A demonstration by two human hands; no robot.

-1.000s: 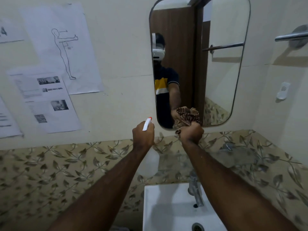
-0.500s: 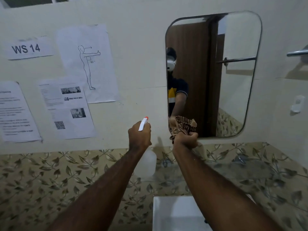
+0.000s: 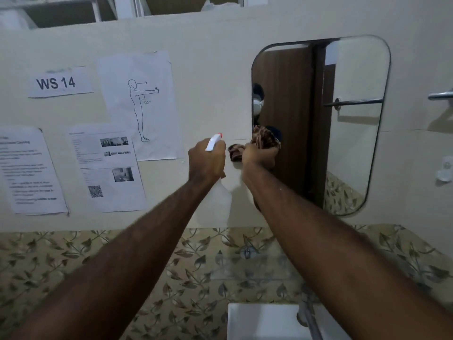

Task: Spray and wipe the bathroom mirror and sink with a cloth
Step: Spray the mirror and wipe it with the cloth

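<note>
A rounded wall mirror (image 3: 353, 133) hangs at the upper right. My right hand (image 3: 255, 155) is shut on a bunched brown striped cloth (image 3: 235, 153), held against the mirror's left edge at mid height; the cloth's reflection shows in the glass. Just left of it, my left hand (image 3: 207, 159) grips a clear spray bottle (image 3: 220, 202) with a white nozzle and red tip, raised in front of the wall. The white sink (image 3: 259, 322) shows at the bottom, partly hidden by my right forearm.
A metal tap (image 3: 310, 320) stands on the sink. Leaf-patterned tiles (image 3: 73, 261) line the lower wall. Several paper sheets (image 3: 110, 168) are taped to the wall on the left. A towel rail (image 3: 441, 95) and a small white hook (image 3: 445, 170) sit right of the mirror.
My view has tilted upward, so the sink has dropped low. Both hands have risen, and the cloth has gone from the mirror's lower edge up to its left edge.
</note>
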